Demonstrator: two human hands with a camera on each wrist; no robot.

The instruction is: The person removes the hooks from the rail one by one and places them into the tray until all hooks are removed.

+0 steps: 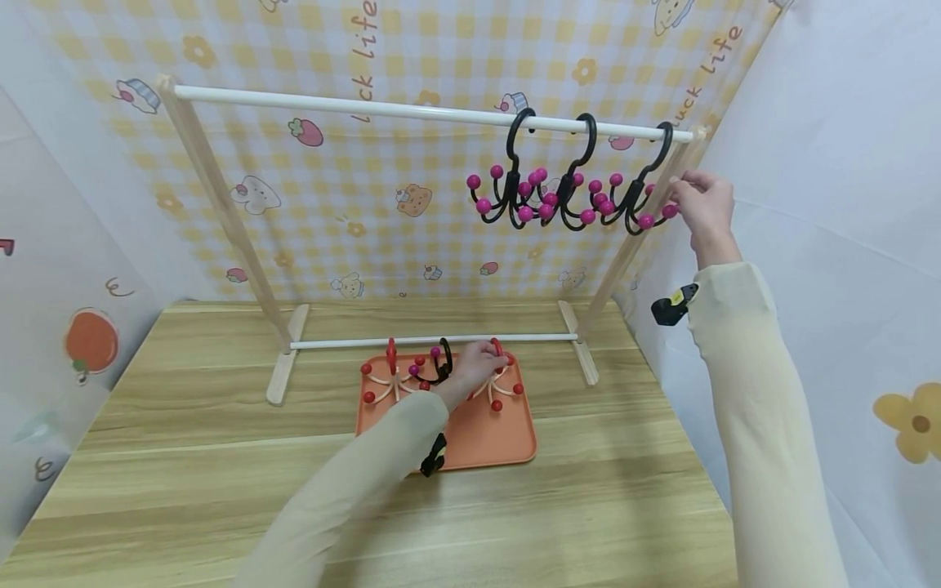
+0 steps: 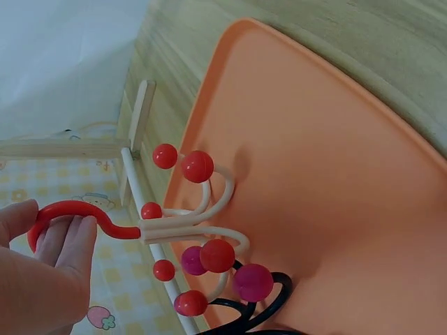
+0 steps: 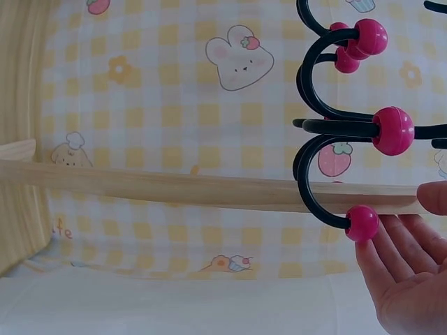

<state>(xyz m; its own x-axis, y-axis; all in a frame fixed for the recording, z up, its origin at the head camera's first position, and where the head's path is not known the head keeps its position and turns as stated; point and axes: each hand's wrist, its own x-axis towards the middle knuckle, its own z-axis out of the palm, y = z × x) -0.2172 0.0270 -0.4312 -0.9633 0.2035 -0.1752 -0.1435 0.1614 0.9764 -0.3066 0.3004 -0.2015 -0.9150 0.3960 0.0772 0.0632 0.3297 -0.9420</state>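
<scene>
Currently, the left hand is gripping a red-hooked hanger at the right part of an orange tray, its fingers curling round and clamping on the curved hook, while the hanger's cream arms are spreading out with red balls at their tips; whether those arms are touching the tray, I cannot tell. Beside it, a black tray hanger with pink balls is sitting in the tray, between the held one and a second red-hooked hanger at the left. Higher up, the right hand is reaching to the top of the right wooden upright, thumb and fingers standing on opposite sides of the wood, and I cannot tell whether they are pressing on it. Just beside that hand, the rightmost black hanger is hanging by its hook from the white top bar, one of its pink balls lying close to the fingers. Further left along the same bar, a middle black hanger and a leftmost black hanger are hanging near each other, their pink-tipped arms overlapping in the head view. Below, a white lower bar is running behind the tray, which is resting on the wood-grain worktop
</scene>
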